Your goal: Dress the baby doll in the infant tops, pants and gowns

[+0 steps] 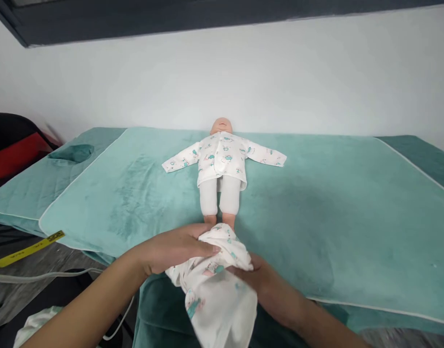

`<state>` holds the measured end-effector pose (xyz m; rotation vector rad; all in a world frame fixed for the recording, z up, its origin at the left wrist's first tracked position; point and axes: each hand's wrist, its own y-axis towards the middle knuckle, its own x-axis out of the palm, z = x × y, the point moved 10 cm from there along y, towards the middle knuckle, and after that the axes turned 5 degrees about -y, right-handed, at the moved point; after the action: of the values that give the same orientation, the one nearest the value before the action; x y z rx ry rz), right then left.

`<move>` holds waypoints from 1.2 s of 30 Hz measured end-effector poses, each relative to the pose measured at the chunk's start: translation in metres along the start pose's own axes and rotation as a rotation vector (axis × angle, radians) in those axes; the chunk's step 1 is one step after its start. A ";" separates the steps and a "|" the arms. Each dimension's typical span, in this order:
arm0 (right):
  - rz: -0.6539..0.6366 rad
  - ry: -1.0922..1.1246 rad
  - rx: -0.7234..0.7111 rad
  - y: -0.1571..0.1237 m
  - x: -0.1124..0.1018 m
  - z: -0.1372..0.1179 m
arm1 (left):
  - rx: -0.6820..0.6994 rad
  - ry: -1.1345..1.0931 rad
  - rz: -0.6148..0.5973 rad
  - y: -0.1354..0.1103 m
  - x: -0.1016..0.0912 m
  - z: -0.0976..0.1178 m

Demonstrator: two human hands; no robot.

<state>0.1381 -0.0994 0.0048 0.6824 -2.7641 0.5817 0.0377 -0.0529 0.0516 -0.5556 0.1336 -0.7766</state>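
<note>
A baby doll [222, 159] lies on its back on the green bed cover, arms spread and feet toward me. It wears a white printed jacket [225, 152] and plain white leg coverings [229, 193]. At its feet I hold a bunched white printed baby garment [222, 295] that looks like pants. My left hand [182, 249] grips its gathered upper part, thumb on top. From the right, my right hand [253, 280] grasps the same cloth, its fingers partly hidden behind the fabric. The doll's toes are covered by the cloth, whose lower part hangs over the bed's front edge.
The green padded bed [334, 203] runs along a white wall [222, 77]. A face hole [71, 152] opens at its left end. A red and black item [17, 152] stands beyond it. A yellow strap [26, 252] and a pale cable [51, 277] are at lower left.
</note>
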 end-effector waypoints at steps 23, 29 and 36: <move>0.607 -0.162 -0.296 0.032 -0.077 -0.026 | 0.212 0.342 0.345 0.050 -0.039 0.047; 0.750 -0.320 -0.384 0.058 -0.094 -0.052 | 0.499 0.627 0.763 0.062 -0.070 0.086; 0.756 -0.496 -0.368 0.080 -0.125 -0.079 | 0.460 0.545 0.780 0.077 -0.093 0.094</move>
<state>0.2173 0.0486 0.0106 -0.3855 -3.4257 -0.0145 0.0496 0.0964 0.0835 0.1727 0.6180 -0.1554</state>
